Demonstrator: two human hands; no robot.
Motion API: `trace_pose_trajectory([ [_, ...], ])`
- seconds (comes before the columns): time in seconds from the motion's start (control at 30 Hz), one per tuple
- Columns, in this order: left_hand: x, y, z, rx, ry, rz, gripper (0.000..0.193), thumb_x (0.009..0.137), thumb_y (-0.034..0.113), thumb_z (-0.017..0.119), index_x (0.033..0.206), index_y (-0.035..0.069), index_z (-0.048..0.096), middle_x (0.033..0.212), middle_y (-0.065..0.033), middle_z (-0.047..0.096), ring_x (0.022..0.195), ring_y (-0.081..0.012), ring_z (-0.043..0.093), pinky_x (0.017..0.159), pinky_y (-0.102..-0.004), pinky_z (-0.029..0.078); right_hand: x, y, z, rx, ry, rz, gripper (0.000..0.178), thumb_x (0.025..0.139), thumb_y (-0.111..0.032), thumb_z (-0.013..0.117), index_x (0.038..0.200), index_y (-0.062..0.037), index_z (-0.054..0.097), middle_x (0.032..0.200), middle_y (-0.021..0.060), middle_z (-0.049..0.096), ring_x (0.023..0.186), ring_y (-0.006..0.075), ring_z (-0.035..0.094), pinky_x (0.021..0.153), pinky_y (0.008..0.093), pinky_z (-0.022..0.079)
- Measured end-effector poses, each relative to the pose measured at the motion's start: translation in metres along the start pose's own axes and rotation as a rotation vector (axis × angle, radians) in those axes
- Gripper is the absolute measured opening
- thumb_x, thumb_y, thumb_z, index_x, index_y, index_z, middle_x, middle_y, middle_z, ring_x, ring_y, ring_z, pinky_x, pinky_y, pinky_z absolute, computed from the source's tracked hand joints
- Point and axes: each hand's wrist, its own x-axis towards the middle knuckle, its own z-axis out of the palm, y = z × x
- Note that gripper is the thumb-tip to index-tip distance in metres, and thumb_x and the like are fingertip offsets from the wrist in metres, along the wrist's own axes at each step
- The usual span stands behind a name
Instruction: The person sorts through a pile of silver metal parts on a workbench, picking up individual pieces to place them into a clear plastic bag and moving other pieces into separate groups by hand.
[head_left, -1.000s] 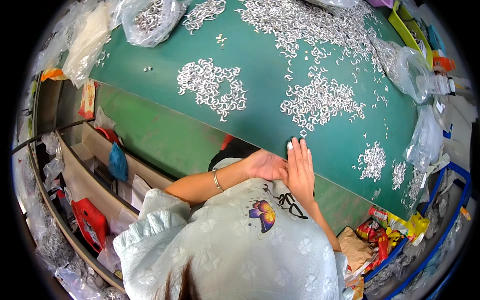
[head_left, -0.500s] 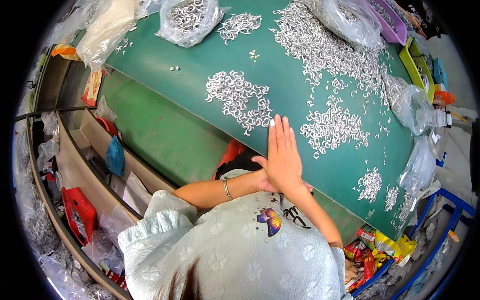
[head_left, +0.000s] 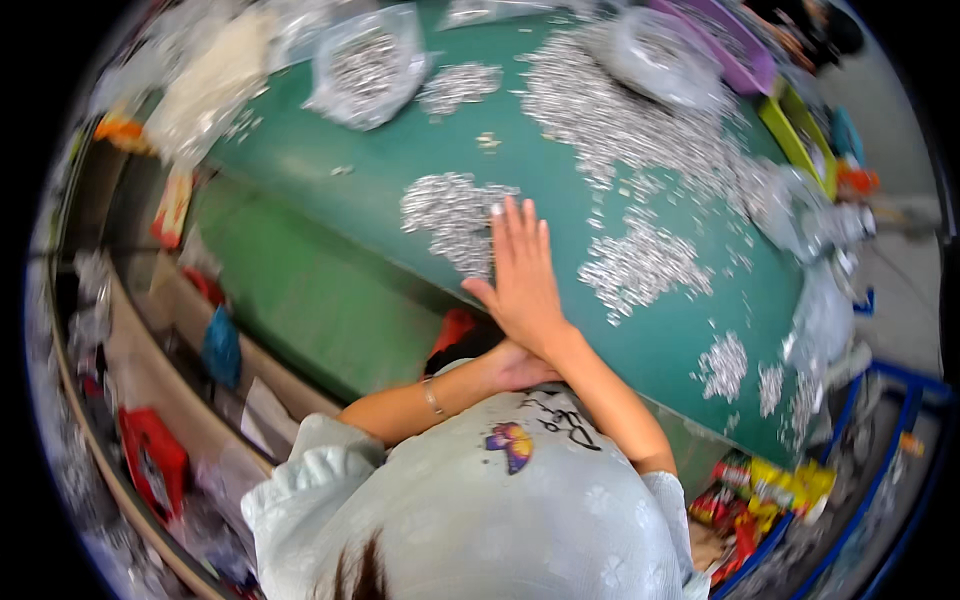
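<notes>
My right hand [head_left: 525, 280] lies flat over the green table [head_left: 345, 215] near its front edge, fingers stretched out and thumb apart. Its finger side meets the right edge of a pile of small silver C-shaped metal pieces [head_left: 445, 215]. My left hand [head_left: 522, 368] is at the table's front edge, under my right wrist, which hides its fingers. To the right of my right hand lies a second pile of the same pieces [head_left: 645, 265]. The picture is blurred by motion.
A large heap of metal pieces [head_left: 640, 125] spreads at the back right, by a clear plastic bag [head_left: 655, 60], a purple bin [head_left: 735, 45] and a lime-green bin [head_left: 800, 135]. Another filled bag [head_left: 365, 70] stands back left. Smaller piles [head_left: 722, 365] lie front right. A person [head_left: 810, 30] is far right.
My right hand has shifted left and outward, from the gap between two piles onto the right edge of the middle pile. That pile looks more compact. The whole view has shifted slightly.
</notes>
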Motion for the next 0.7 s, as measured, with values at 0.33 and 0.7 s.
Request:
trace_pose_trajectory([
  [0.33,0.002,-0.008,0.078,0.964,-0.092,-0.517,0.039,0.103,0.025,0.045,0.127,-0.002,0.060,0.134,-0.0154,0.058,0.124,-0.0228,0.055,0.105,-0.0343,0.043,-0.228,0.093,-0.138,-0.125,0.599,0.550,0.047,0.089,-0.021,0.061,0.132,-0.0029,0.055,0.141,0.0142,0.051,0.139,0.0337,0.037,0.113,0.0456,0.026],
  [0.7,0.156,-0.089,0.140,2.372,-0.095,0.770,0.055,0.097,0.016,0.051,0.143,-0.007,0.032,0.153,-0.0276,0.024,0.143,-0.0432,0.022,0.117,-0.0505,0.020,-0.284,0.156,-0.166,-0.046,0.446,0.708,0.055,0.100,-0.027,0.044,0.147,0.0002,0.033,0.149,0.0229,0.038,0.142,0.0353,0.031,0.118,0.0429,0.021],
])
